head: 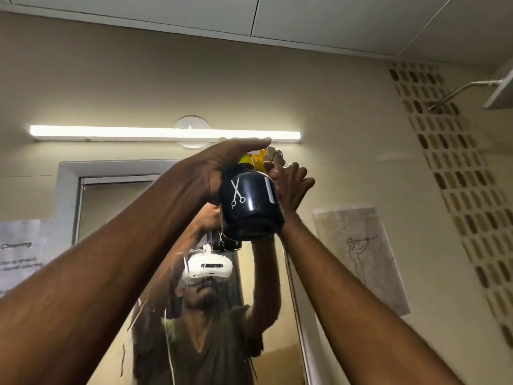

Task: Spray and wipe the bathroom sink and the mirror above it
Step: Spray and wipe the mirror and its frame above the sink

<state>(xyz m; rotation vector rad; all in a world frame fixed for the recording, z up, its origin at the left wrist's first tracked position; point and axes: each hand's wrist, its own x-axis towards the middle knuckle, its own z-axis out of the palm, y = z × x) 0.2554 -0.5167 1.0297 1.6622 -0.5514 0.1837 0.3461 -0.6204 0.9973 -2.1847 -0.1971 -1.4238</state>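
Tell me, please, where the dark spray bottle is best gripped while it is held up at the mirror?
Grip the spray bottle at its narrow neck under the yellow trigger head, coming from the left, as the left hand does. The round body looks wide and glossy, probably slippery; the neck suits curled fingers better.

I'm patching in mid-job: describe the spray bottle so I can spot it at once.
Find the long glowing tube light on the beige wall above the mirror. Just below its right end, two raised hands meet, and the left hand grips the bottle's top while the right hand touches its far side. The dark glossy round spray bottle carries a white scissors print and a yellow spray head.
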